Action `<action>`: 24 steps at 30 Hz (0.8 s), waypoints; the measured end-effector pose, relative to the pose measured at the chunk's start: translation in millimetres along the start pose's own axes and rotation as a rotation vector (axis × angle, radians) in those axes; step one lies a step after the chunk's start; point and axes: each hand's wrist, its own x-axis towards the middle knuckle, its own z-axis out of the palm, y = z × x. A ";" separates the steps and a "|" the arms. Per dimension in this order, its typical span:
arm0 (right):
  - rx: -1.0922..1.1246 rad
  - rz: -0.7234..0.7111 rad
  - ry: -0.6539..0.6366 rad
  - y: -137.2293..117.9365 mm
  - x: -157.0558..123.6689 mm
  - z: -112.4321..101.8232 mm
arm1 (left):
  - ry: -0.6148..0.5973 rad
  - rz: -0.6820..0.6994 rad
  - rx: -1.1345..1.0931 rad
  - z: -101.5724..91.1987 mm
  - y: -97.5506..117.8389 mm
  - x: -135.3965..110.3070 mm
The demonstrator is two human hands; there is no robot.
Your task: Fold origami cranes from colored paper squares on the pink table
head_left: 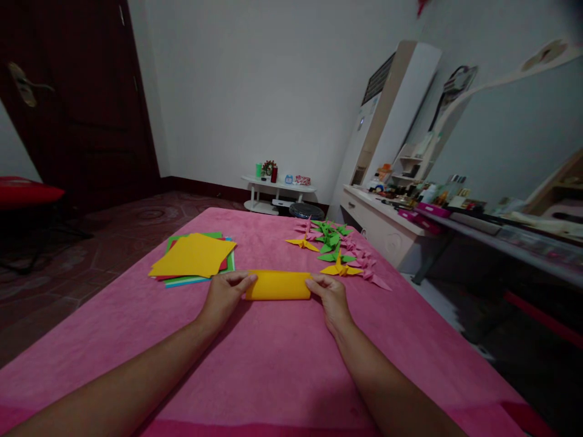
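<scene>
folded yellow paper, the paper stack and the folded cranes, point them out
folded yellow paper (277, 285), head view, middle of its top face
paper stack (194, 255), head view, top yellow sheet
folded cranes (334, 240), head view, green ones mid-cluster

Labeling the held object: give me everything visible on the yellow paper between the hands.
The yellow paper is one sheet, plain and matte, folded over into a long flat band with a rounded fold along its near edge. It lies crosswise on the pink cloth. The left hand pinches its left end, the right hand its right end; fingers rest on top. No print or marks show.
</scene>
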 end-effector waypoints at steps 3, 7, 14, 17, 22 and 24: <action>0.016 0.004 0.008 -1.2 -0.5 0.4 | 0.026 -0.025 -0.015 0.8 0.7 -0.4; 0.032 0.005 0.036 0.9 0.4 0.0 | 0.043 -0.024 0.004 0.5 0.7 -0.1; 0.042 0.003 0.053 3.6 2.8 -0.5 | 0.054 0.073 0.102 -2.2 3.3 -0.1; 0.042 0.002 0.060 2.9 2.8 -0.2 | 0.064 0.121 0.139 -3.2 3.9 0.0; 0.053 -0.001 0.067 2.2 2.1 -0.7 | 0.077 0.125 0.132 -3.0 4.9 0.3; 0.069 -0.006 0.068 2.5 2.1 -1.2 | 0.077 0.114 0.119 -2.6 5.2 0.0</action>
